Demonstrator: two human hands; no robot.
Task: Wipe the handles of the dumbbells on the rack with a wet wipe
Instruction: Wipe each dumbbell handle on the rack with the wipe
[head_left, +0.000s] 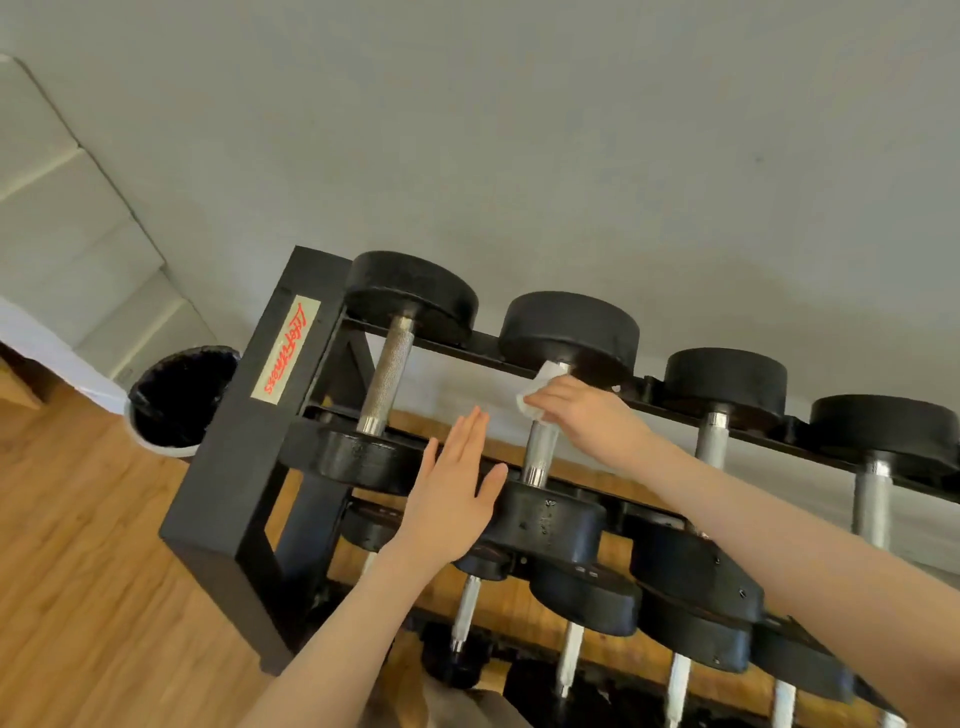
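Wooden floor (78, 545); grey wall (519, 130) behind rack (249, 467).

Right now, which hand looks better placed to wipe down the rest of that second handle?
The right hand. It already holds the wet wipe around the top of the second dumbbell's handle. The left hand is flat, open and holds nothing.

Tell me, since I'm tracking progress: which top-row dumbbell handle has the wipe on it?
The second dumbbell handle from the rack's labelled end: the right hand presses the wet wipe against it; the others are bare.
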